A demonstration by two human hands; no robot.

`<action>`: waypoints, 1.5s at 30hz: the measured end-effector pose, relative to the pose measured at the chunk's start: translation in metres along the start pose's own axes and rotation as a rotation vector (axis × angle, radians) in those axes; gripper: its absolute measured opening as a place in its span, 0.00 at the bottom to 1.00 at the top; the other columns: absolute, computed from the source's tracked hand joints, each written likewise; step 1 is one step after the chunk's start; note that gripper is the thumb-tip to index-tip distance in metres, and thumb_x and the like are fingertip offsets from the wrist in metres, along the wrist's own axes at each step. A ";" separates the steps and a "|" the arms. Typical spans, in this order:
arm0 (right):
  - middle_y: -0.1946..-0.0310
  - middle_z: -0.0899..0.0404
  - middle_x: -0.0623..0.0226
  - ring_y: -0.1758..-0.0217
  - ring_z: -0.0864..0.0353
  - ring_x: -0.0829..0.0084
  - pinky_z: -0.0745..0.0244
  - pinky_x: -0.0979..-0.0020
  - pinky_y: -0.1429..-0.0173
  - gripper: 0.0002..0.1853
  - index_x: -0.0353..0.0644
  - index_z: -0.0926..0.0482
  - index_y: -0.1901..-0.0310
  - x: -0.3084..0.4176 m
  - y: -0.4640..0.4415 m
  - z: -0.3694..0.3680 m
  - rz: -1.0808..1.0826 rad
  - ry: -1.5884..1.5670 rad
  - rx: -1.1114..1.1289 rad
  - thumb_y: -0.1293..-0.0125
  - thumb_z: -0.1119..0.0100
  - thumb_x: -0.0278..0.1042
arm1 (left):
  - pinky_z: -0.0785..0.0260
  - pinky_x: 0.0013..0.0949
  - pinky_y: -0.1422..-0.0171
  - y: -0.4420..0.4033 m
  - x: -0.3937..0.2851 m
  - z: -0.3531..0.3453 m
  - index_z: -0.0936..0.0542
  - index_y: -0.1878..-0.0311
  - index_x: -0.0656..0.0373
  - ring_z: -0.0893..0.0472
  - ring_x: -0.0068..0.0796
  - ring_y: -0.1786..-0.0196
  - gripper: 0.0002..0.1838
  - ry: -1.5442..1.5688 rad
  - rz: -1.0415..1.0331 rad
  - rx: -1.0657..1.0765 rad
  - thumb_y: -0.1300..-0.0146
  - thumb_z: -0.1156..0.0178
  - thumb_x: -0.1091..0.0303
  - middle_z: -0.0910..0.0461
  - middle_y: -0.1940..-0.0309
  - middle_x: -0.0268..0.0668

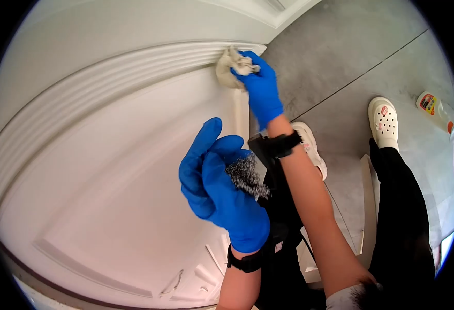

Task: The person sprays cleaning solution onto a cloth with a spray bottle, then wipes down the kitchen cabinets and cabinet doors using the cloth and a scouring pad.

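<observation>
Right hand [262, 90]: covered by a blue glove; the cloth is being pinched between bent fingers and thumb.
Cloth [228, 72]: a beige, crumpled piece, being held against the ribbed moulding [113, 77] at its right end, by the right edge of the white panel [134, 170].
Left hand [222, 194]: also gloved in blue, being held up in front of the panel, near its right edge; the fingers are being kept loosely curled, with the scourer being gripped inside.
Scourer [245, 173]: a grey, wiry mesh, partly hidden by the glove and being left apart from the panel.
Bottle [438, 109]: a clear container with a red and yellow label, being supported by the grey floor [330, 62] near its far right edge in view; whether any liquid is being held inside cannot be told.
Clogs: one white clog [384, 119] is being worn on the floor, just left of the bottle; another [314, 147] is being partly covered by the right forearm.
Wrists: a black band is being worn on each.
</observation>
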State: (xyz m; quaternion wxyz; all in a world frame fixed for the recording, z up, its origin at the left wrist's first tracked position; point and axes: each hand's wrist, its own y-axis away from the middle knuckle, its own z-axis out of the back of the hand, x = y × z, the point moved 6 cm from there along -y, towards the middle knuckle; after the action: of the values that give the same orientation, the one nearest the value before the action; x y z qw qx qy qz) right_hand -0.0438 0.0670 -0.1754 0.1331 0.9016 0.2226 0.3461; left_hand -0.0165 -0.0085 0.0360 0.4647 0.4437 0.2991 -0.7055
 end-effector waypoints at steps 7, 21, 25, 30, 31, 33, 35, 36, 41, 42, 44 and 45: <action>0.63 0.30 0.72 0.62 0.29 0.81 0.33 0.81 0.62 0.18 0.43 0.33 0.53 0.049 0.012 0.036 -0.415 -0.430 0.205 0.48 0.50 0.23 | 0.33 0.25 0.70 -0.011 0.014 -0.007 0.27 0.60 0.65 0.28 0.23 0.76 0.14 -0.097 0.138 0.079 0.44 0.59 0.69 0.26 0.63 0.41; 0.63 0.27 0.71 0.61 0.26 0.77 0.28 0.75 0.61 0.16 0.43 0.30 0.54 0.216 0.026 -0.057 -0.340 -0.169 0.340 0.45 0.46 0.31 | 0.33 0.24 0.72 -0.016 -0.048 0.000 0.30 0.55 0.64 0.28 0.24 0.77 0.15 0.195 0.093 0.125 0.42 0.54 0.66 0.27 0.61 0.37; 0.57 0.29 0.68 0.54 0.28 0.72 0.28 0.70 0.55 0.20 0.44 0.33 0.50 0.295 0.076 -0.075 -0.221 -0.059 0.308 0.47 0.44 0.31 | 0.32 0.24 0.73 0.015 -0.134 0.056 0.31 0.52 0.64 0.27 0.24 0.76 0.17 0.159 -0.213 -0.036 0.43 0.55 0.66 0.27 0.63 0.41; 0.56 0.29 0.69 0.52 0.29 0.72 0.29 0.69 0.52 0.23 0.44 0.33 0.49 0.355 0.172 -0.061 -0.117 -0.044 0.181 0.49 0.42 0.28 | 0.33 0.23 0.74 0.056 -0.237 0.198 0.31 0.51 0.65 0.26 0.27 0.77 0.19 0.117 -0.442 -0.442 0.42 0.56 0.62 0.27 0.62 0.42; 0.55 0.29 0.68 0.52 0.29 0.72 0.30 0.69 0.51 0.23 0.45 0.33 0.49 0.362 0.191 -0.059 -0.126 -0.052 0.159 0.50 0.42 0.27 | 0.33 0.22 0.73 0.062 -0.253 0.230 0.31 0.51 0.64 0.27 0.27 0.78 0.19 0.032 -0.465 -0.472 0.41 0.56 0.62 0.27 0.61 0.40; 0.55 0.29 0.68 0.51 0.29 0.72 0.31 0.68 0.48 0.24 0.44 0.34 0.48 0.374 0.221 -0.055 -0.130 -0.065 0.133 0.49 0.43 0.25 | 0.32 0.24 0.71 0.067 -0.270 0.295 0.31 0.51 0.62 0.27 0.24 0.69 0.18 -0.028 -0.604 -0.506 0.40 0.55 0.61 0.29 0.56 0.39; 0.56 0.29 0.69 0.52 0.29 0.73 0.30 0.70 0.49 0.21 0.44 0.33 0.50 0.392 0.240 -0.066 -0.159 -0.023 0.237 0.48 0.44 0.25 | 0.32 0.23 0.71 0.064 -0.277 0.343 0.31 0.53 0.61 0.31 0.20 0.62 0.15 0.003 -0.541 -0.559 0.39 0.52 0.63 0.31 0.62 0.35; 0.57 0.29 0.69 0.53 0.28 0.73 0.30 0.71 0.50 0.20 0.44 0.32 0.51 0.399 0.255 -0.074 -0.169 0.005 0.291 0.48 0.44 0.25 | 0.33 0.24 0.69 0.045 -0.265 0.385 0.30 0.54 0.60 0.32 0.20 0.63 0.14 -0.107 -0.629 -0.580 0.39 0.51 0.63 0.31 0.64 0.34; 0.60 0.27 0.69 0.55 0.27 0.73 0.30 0.71 0.52 0.18 0.42 0.31 0.53 0.402 0.299 -0.081 -0.182 0.157 0.264 0.48 0.44 0.26 | 0.36 0.30 0.77 -0.053 -0.202 0.438 0.28 0.70 0.64 0.30 0.27 0.82 0.16 -0.027 -0.316 -0.529 0.50 0.39 0.59 0.28 0.80 0.38; 0.60 0.27 0.69 0.55 0.27 0.74 0.30 0.71 0.52 0.18 0.41 0.30 0.53 0.403 0.302 -0.081 -0.155 0.185 0.243 0.48 0.44 0.27 | 0.35 0.35 0.75 -0.093 -0.181 0.447 0.28 0.73 0.66 0.30 0.32 0.83 0.19 -0.176 -0.425 -0.625 0.53 0.37 0.57 0.27 0.82 0.40; 0.58 0.28 0.68 0.55 0.28 0.73 0.32 0.72 0.50 0.19 0.39 0.31 0.52 0.405 0.319 -0.083 -0.148 0.188 0.326 0.48 0.44 0.26 | 0.34 0.37 0.70 -0.065 -0.230 0.415 0.27 0.75 0.67 0.26 0.39 0.76 0.21 -0.329 -0.457 -0.677 0.55 0.37 0.55 0.26 0.80 0.46; 0.58 0.28 0.67 0.54 0.28 0.72 0.32 0.72 0.49 0.20 0.39 0.32 0.52 0.404 0.322 -0.079 -0.154 0.186 0.319 0.48 0.44 0.26 | 0.34 0.40 0.65 -0.099 -0.215 0.414 0.28 0.70 0.67 0.26 0.43 0.69 0.23 -0.290 -0.318 -0.569 0.55 0.38 0.53 0.26 0.72 0.52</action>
State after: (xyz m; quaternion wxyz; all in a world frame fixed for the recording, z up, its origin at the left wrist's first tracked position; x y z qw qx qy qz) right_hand 0.2686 -0.0052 0.2371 -0.0066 0.8556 0.3544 0.3772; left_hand -0.2141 -0.2310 0.4082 0.4919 0.1397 0.4796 -0.7131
